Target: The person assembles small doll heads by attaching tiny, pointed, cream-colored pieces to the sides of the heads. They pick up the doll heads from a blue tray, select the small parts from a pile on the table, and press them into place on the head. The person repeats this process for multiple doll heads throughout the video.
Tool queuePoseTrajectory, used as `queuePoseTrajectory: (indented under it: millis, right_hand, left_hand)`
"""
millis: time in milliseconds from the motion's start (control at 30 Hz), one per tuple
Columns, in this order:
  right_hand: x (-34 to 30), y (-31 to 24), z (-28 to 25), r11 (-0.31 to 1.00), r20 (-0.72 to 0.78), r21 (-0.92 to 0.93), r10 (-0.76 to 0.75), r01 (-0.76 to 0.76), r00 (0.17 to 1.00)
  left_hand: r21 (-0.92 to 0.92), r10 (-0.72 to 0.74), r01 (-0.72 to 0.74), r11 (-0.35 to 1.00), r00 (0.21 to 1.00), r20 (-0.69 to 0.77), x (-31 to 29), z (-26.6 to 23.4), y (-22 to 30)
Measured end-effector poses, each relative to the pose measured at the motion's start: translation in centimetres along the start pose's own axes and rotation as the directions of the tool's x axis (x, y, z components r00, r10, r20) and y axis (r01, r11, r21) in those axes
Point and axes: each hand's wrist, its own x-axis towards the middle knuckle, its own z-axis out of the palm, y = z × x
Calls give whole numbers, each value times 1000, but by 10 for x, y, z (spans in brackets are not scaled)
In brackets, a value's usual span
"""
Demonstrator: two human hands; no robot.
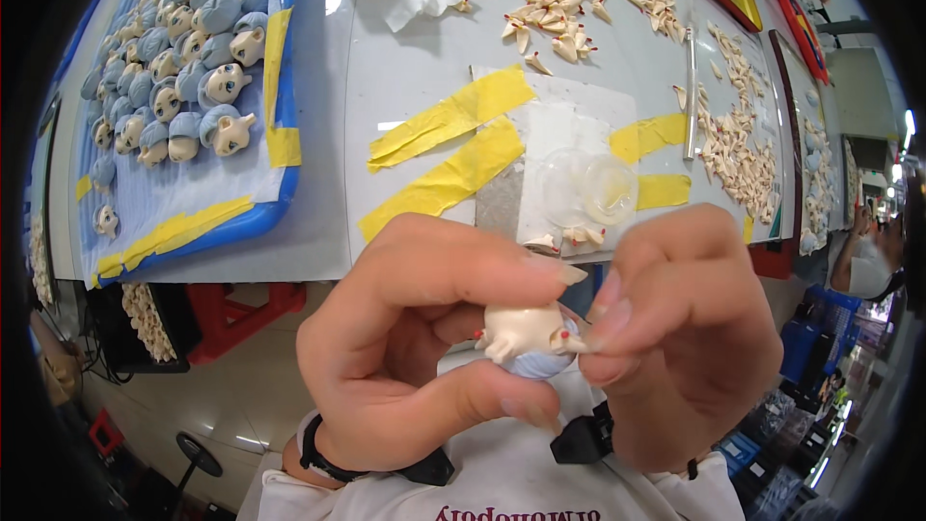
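"Where's the tray point(278, 201) on your feed?"
"Upper left of my frame, with doll heads point(224, 84) in it."
"And the small pieces point(555, 15)?"
"I see one cluster top centre, a second cluster point(733, 154) upper right; a bar point(691, 101) lies just left of that one."
"The middle?"
"I have a dish point(584, 188), tape strips point(453, 119) either side; below it, a doll part point(526, 330) between left hand point(371, 328) and right hand point(690, 328)."

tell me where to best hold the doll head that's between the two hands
Grip the rounded doll head above and below, probably from the left, as the left hand does: on its right, a pointed piece juts toward the right hand.
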Motion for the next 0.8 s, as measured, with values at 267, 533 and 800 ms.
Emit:
queuePoseTrajectory:
  millis: [267, 533, 800]
  right_hand:
    - [7, -18, -12, 960, 187, -272, -18, 70, 982]
    - [8, -15, -17, 952, 244, -279, -59, 128, 968]
    - [5, -10, -18, 987, 240, 21, 150, -159, 959]
  left_hand:
    - [84, 117, -124, 989, 990, 78, -2, -10, -2]
    - [264, 132, -146, 953, 989, 71, -7, -11, 1]
    - [476, 285, -327, 817, 945, 159, 3, -6, 11]
